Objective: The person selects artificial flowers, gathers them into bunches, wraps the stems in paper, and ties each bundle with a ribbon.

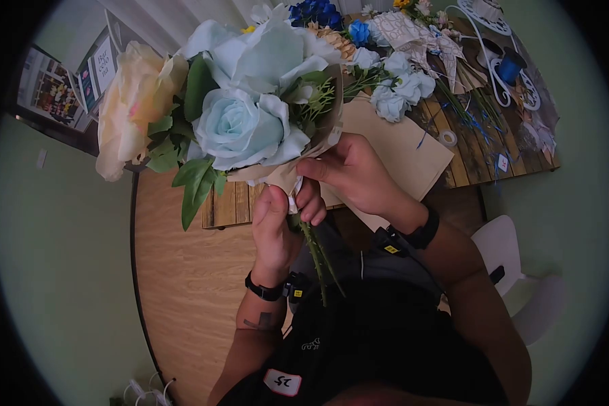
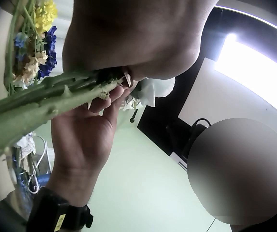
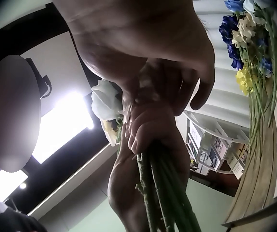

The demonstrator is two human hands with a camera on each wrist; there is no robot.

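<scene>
In the head view my left hand (image 1: pixel 275 230) grips the bouquet's green stems (image 1: pixel 316 254) just below the brown wrapping paper (image 1: pixel 284 174). My right hand (image 1: pixel 365 177) pinches that paper at its gathered base, thumb in front and fingers mostly hidden behind. Above both hands the bouquet shows large pale blue roses (image 1: pixel 240 128), a cream flower (image 1: pixel 139 108) and green leaves (image 1: pixel 195 196). A white strip (image 1: pixel 293 199) shows at the neck between my hands. From the right wrist view, the left hand's fingers (image 3: pixel 150 125) curl round the stems.
A wooden table (image 1: pixel 467 162) ahead bears brown paper sheets (image 1: pixel 419 152), pale blue flowers (image 1: pixel 402 88), a roll of tape (image 1: pixel 447 138) and a blue ribbon spool (image 1: pixel 509 68). A white chair (image 1: pixel 501 247) stands at right. Shelves (image 3: pixel 215 145) appear in the right wrist view.
</scene>
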